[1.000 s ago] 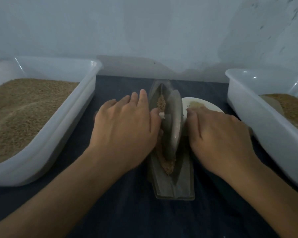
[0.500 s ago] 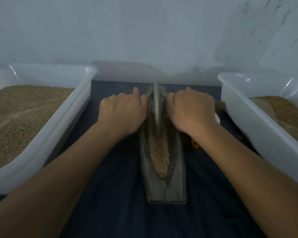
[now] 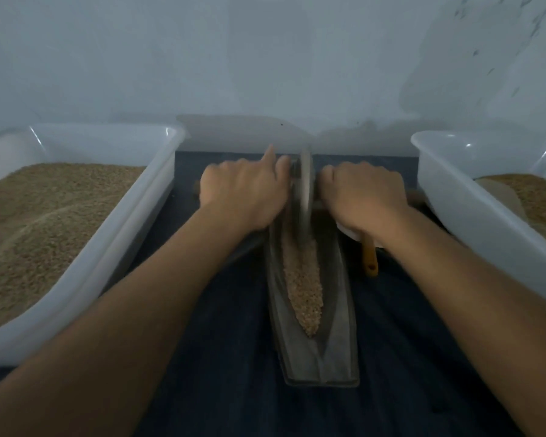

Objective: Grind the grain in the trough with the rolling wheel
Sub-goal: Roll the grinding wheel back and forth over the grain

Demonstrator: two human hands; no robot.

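Dull grey metal trough (image 3: 338,326) and wheel (image 3: 305,184); glossy white plastic tubs (image 3: 133,209); dark cloth (image 3: 234,357), probably matt.

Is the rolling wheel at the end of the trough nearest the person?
No: the rolling wheel stands at the far end of the trough, and the grain lies uncovered nearer the person.

Bare forearms and hands (image 3: 243,190) (sleeveless)

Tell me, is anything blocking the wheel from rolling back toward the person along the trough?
Nothing visible blocks it. The wheel stands at the far end of the trough, the left hand and right hand holding its axle on either side. Only the grain lies ahead in the groove.
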